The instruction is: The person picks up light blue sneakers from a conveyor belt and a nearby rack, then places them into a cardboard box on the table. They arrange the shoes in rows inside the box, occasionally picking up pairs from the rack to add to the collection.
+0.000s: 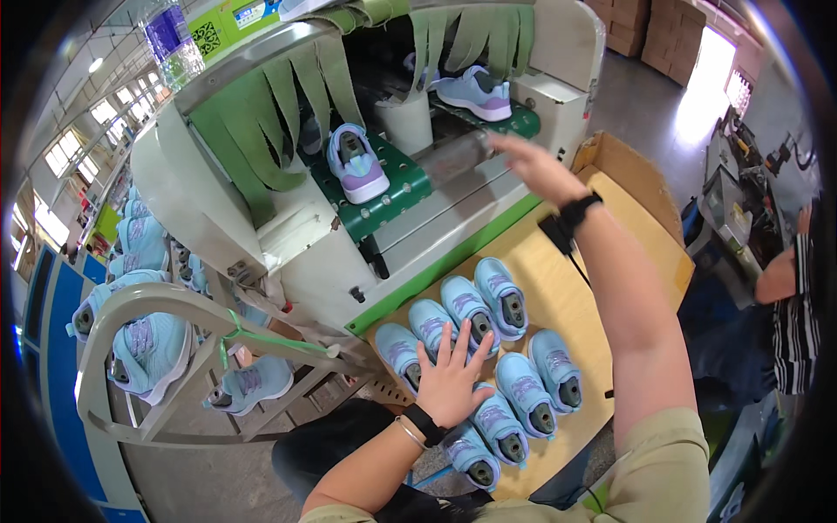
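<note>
My left hand [452,382] is spread open over several light-blue sneakers with lilac laces [501,299], its fingertips on or just above them. They stand in two rows on a wooden board [558,261], dark inserts in their openings. My right hand [540,170] reaches out with its fingers stretched and nothing visible in them. It is closest to a blue sneaker with a lilac sole edge [475,91] at the machine's right opening. Another such sneaker [359,179] sits on the green perforated belt [403,181] at the left opening.
Green strip curtains [253,122] hang over the openings of the white machine [296,235]. A metal rack [113,305] holding more sneakers stands left. Cardboard [645,166] edges the board's far right. A co-worker in a striped garment [795,322] is at the right edge.
</note>
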`<state>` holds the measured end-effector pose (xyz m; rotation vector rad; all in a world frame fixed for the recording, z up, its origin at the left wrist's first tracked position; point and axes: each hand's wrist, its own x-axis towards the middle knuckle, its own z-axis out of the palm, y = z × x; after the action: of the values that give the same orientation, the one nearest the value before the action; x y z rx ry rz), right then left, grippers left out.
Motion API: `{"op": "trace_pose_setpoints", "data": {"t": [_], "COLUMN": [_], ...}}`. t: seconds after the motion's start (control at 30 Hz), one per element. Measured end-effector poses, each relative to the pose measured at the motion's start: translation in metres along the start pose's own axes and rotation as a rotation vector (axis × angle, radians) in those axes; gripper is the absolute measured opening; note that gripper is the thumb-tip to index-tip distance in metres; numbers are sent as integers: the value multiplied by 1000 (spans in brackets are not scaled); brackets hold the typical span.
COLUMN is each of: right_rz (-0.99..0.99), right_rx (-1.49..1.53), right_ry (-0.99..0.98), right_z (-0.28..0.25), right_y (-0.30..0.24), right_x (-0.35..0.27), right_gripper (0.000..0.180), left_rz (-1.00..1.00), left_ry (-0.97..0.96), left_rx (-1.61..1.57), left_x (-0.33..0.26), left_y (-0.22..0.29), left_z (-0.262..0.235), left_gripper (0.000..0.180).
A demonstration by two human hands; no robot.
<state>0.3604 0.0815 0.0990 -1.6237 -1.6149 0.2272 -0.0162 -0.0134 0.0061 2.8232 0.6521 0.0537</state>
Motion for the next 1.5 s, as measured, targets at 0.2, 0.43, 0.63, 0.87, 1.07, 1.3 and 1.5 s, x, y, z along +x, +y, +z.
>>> {"op": "trace_pose_setpoints", "data": {"t": [0.2,0.43,0.63,0.87,1.07,1.3,1.5], "right_rz": [378,275,521,534,842,46,379], "right_rx": [-150,-307,-270,-514,-106,-385,-700], "right_ry": [-554,-425,-305,78,39,-103,-96], "right_z": [-13,1,-12,-1,48,-9,-76], "right_y": [-34,-41,-83,0,88,5,-3], "right_x": [-241,-382,-299,-141,-142,-235,-385], "right_gripper": [48,42,39,84,104,71,37], "left_rz": [-3,-29,-24,-35,11,-35,-25], "left_ry": [-14,-21,-41,-68,-34,-66,-60], "left_rx": [-16,20,35,22,43,10,-7], "left_x": [2,3,2,0,5,2,5], "left_y": [3,4,4,6,4,5,4], "left_z": [-3,-2,-2,-6,-4,-8,-1], "left_gripper": [100,102,101,101,104,103,106]}}
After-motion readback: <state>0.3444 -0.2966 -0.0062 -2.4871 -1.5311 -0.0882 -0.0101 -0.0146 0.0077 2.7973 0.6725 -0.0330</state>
